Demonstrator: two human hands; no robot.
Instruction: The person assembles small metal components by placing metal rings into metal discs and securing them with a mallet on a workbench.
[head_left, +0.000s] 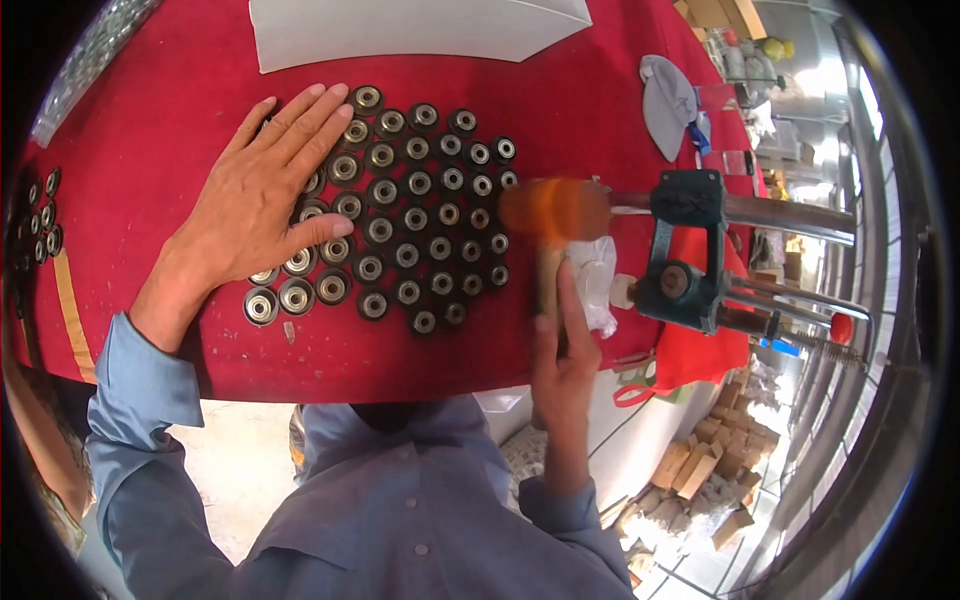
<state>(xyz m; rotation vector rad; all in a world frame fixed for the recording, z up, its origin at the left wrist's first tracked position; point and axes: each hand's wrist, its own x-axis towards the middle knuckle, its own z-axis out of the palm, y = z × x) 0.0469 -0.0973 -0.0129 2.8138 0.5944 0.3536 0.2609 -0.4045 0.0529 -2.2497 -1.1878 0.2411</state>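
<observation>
Many small black rollers (380,230) with silver bearing centres lie in a packed group on the red tabletop. Across the left side of this group my left hand (268,180) rests flat, fingers stretched out and thumb apart, covering some of the rollers. My right hand (565,360) is closed round the handle of a mallet (548,270). The mallet's orange head (560,208) is smeared by motion and hovers over the right edge of the group.
A dark green press (688,250) with metal rods stands on the right. Beside it are a crumpled white plastic bag (598,280), a red bag (705,345) and a grey cap (668,108). A white box (410,30) sits at the far side. More rollers (48,215) lie far left, near a person's arm (45,440).
</observation>
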